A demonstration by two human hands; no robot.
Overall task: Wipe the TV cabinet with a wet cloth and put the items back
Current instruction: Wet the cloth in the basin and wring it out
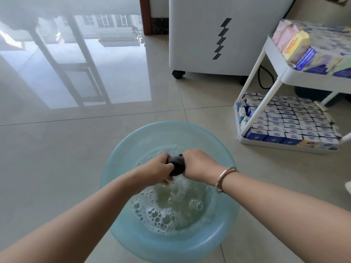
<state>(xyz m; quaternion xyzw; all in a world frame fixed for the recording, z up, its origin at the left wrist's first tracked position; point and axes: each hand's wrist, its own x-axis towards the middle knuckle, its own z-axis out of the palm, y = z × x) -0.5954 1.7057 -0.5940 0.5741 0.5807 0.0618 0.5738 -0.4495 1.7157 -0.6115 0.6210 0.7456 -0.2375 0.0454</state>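
- The cloth [177, 165], dark and bunched into a tight wad, is held between both hands just above the water in the basin [121, 156].
- The left hand [160, 168] has its fingers curled round the near end of the cloth; the right hand [197, 164] grips the far end, wrist bent, a bangle [224, 178] on that wrist.
- From the way the two hands oppose each other on the wad, this looks like wringing: the cloth is being squeezed out over the basin.
- The water [171, 205] is cloudy with foam and bubbles; the basin sits on the tiled floor [57, 158].
- The TV cabinet is not in view, nor are any items taken off it, so whether any wiping has been done cannot be told from here.
- Judged from what shows, the task is at the wetting-and-wringing step. The murky water could mean the cloth has already been used and is being rinsed, but that is only a guess.
- Left to do, as far as can be seen: carry the cloth to the cabinet, wipe it, and put the items back.
- Nearby, well apart from the basin, stand a white wheeled appliance [218, 35] and a white cart [284, 76] stacked with tissue packs [288, 120].
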